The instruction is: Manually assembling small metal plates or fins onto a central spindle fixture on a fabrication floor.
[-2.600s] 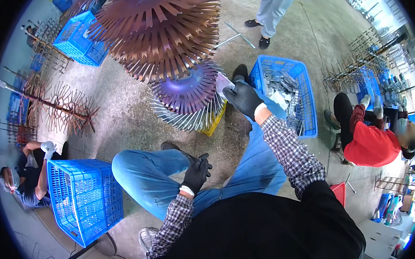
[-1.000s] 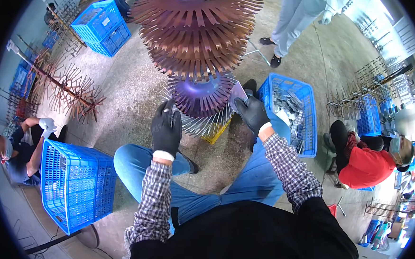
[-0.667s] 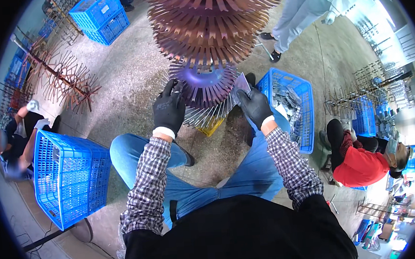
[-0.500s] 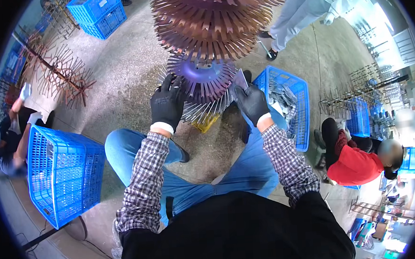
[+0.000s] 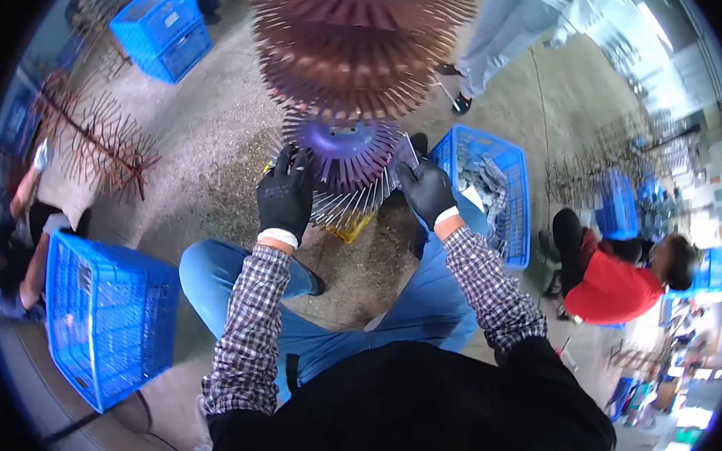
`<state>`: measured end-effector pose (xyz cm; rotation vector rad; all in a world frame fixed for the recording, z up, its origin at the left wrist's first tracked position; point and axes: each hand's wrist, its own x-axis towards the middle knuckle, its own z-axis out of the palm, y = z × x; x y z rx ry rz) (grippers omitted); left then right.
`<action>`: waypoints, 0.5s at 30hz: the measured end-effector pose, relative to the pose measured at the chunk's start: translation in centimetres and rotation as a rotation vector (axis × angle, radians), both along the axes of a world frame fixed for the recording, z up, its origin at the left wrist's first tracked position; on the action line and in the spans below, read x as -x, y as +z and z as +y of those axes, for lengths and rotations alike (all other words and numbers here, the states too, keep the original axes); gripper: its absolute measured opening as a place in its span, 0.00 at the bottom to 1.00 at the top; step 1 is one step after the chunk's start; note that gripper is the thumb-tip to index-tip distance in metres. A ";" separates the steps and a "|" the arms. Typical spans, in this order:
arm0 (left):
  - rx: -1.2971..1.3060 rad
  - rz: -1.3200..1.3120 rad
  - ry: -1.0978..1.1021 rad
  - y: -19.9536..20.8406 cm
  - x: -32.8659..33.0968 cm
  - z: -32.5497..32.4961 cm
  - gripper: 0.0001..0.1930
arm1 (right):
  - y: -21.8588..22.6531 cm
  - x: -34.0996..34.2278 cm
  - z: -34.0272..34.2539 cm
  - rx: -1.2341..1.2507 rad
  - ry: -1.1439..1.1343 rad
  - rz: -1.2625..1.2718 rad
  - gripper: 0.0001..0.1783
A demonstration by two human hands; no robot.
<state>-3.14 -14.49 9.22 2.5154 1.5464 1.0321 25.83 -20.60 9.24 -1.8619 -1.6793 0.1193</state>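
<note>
In front of me stands a tall rack of stacked, slotted metal discs, the upper tiers [image 5: 367, 56] brown. Its lowest disc [image 5: 341, 140] is purplish and shiny, with thin prongs [image 5: 348, 210] fanning out below. My left hand [image 5: 285, 199], in a black glove, is at the left rim of this disc with its fingers bent inward; whatever is in them is hidden. On the right side, my gloved right hand [image 5: 427, 190] pinches a thin flat metal plate [image 5: 406, 152] upright beside the prongs, thumb on its near face.
A blue crate [image 5: 519, 207] of grey metal pieces stands right of my right hand. Another tall blue crate [image 5: 110, 315] is by my left knee. A yellow container [image 5: 350, 229] sits under the rack. A person in grey [image 5: 508, 30] stands beyond; one in red [image 5: 612, 280] sits right.
The whole view has shifted slightly, so the rack and crates sit a little lower and further left. Both hands stay at the lowest disc, the plate still in my right hand.
</note>
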 end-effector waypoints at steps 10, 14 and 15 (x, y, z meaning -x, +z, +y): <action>0.161 0.081 -0.163 -0.4 -0.7 0.1 0.24 | 0.6 3.7 -0.5 -0.012 -0.356 0.088 0.20; 0.259 -0.080 -0.232 -3.4 2.0 1.3 0.22 | -6.5 5.1 1.0 -0.206 -0.294 0.150 0.17; 0.254 0.014 -0.144 -2.0 3.0 1.3 0.22 | -4.7 7.2 0.9 -0.300 -0.350 0.269 0.18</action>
